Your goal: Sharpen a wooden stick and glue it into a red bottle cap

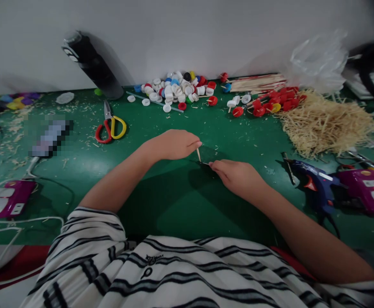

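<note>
My left hand [181, 143] is closed, pinching a short thin wooden stick [198, 154] whose free end points down at the green table [167, 205]. Just right of it, my right hand [234, 173] is closed on a small, thin, dark metal blade [205, 163]. The blade's tip meets or nearly meets the lower end of the stick; actual contact is hard to tell. Its handle, if there is one, is hidden in my fingers. Farther up on the left lie scissors [110, 124] with one red and one yellow handle loop.
Bottle caps [174, 90] are heaped along the wall, beside wooden sticks [257, 82] and red caps on sticks [265, 102]. Wood shavings [328, 124], a blue glue gun [318, 179] and a purple power strip [366, 188] lie right. A black bottle [93, 64] and phone [52, 137] are left.
</note>
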`<state>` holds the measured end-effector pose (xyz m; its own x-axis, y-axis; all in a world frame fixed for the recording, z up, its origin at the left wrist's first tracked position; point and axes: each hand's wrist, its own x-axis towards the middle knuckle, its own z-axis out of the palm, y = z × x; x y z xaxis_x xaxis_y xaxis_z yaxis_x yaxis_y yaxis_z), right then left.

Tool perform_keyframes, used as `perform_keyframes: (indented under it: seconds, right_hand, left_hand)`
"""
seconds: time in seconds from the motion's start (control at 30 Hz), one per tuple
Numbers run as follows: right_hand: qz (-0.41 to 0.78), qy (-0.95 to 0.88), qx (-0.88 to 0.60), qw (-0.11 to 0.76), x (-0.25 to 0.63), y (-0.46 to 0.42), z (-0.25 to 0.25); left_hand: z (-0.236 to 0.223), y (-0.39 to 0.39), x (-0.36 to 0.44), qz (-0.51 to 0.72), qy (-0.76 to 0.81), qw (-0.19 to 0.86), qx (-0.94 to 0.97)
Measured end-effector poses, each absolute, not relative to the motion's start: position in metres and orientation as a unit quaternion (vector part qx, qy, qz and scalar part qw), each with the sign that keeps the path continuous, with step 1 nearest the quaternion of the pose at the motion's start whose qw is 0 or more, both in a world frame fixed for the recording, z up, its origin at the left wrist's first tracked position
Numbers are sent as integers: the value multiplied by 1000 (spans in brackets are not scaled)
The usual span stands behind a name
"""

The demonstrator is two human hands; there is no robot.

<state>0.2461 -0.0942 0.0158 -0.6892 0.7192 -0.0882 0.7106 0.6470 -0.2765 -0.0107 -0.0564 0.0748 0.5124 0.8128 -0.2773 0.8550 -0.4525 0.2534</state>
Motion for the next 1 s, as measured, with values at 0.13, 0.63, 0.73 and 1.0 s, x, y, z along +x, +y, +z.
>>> perform_keyframes:
  seconds: [0.13, 0.63, 0.73, 1.0]
  right_hand:
    - [137, -904, -402, 47, 244, -91, 19]
    - [185, -894, -405, 40, 246, -88, 18]
    - [168, -902, -398, 6, 248, -89, 18]
    - [120, -908, -396, 61, 246, -86, 18]
  left_hand:
    - [74, -58, -7, -46, 477, 191, 856]
    - [73, -59, -4, -45, 484, 212, 847]
    - [71, -57, -7, -37, 483, 218, 847]
    - [71, -57, -5, -38, 483, 217, 848]
